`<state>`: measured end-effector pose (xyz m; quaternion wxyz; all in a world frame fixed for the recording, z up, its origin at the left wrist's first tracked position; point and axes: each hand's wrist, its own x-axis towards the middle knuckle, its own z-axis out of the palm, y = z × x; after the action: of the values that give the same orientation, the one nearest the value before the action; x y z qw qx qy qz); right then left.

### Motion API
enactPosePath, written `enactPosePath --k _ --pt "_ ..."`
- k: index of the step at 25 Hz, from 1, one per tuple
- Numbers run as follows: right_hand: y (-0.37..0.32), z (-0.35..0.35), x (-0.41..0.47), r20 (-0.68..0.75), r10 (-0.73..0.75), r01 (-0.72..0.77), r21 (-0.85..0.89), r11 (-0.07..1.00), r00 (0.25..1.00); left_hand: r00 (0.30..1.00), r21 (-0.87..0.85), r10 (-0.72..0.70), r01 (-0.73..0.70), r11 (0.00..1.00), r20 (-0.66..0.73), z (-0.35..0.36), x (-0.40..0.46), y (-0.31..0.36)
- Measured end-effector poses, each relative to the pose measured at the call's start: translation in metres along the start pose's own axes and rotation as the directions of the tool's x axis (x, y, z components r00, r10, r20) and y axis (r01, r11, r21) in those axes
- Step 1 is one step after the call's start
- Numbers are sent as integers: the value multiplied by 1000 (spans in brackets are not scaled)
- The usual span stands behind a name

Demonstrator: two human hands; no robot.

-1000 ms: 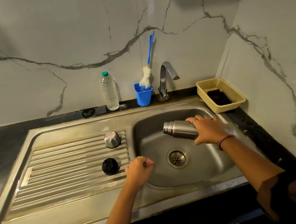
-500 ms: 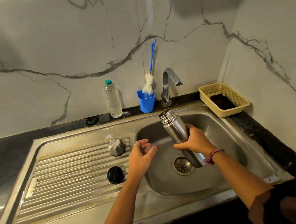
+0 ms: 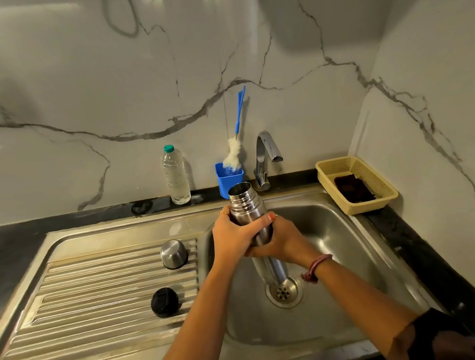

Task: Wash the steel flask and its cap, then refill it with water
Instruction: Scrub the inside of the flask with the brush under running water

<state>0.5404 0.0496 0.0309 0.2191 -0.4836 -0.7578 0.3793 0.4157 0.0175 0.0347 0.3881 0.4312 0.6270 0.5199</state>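
The open steel flask [image 3: 246, 205] stands nearly upright above the sink basin [image 3: 339, 257], mouth up, its base over the drain [image 3: 283, 292]. My left hand [image 3: 233, 235] grips its upper body from the left. My right hand [image 3: 282, 240] wraps its middle from the right. On the ribbed drainboard [image 3: 96, 295] lie the steel cup cap [image 3: 174, 254] and the black inner stopper [image 3: 164, 302]. The tap [image 3: 267, 153] stands behind the flask with no water running.
A clear water bottle with a green cap [image 3: 175, 175] and a blue holder [image 3: 229, 179] with a bottle brush [image 3: 235, 151] stand against the back wall. A beige basket [image 3: 357, 184] holding a dark scrubber sits at the right of the sink.
The flask went from lying sideways in my right hand to upright. My left hand rose from the sink edge and took hold of the flask's upper part.
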Motion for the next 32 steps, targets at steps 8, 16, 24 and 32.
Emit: enactPosePath --k 8,16,24,32 --pt "-12 -97 29 148 9 28 -247 969 989 994 46 47 -43 998 -94 -8 9 0" --pt "-56 -151 111 -81 70 -35 373 927 994 991 75 -1 11 997 -137 -17 25 -18" --pt "-68 -125 191 99 154 -163 858 487 983 989 74 -22 33 997 -143 -22 46 -30" --pt "-74 -102 231 185 166 -227 932 281 968 989 78 -56 68 995 -138 -25 55 -41"
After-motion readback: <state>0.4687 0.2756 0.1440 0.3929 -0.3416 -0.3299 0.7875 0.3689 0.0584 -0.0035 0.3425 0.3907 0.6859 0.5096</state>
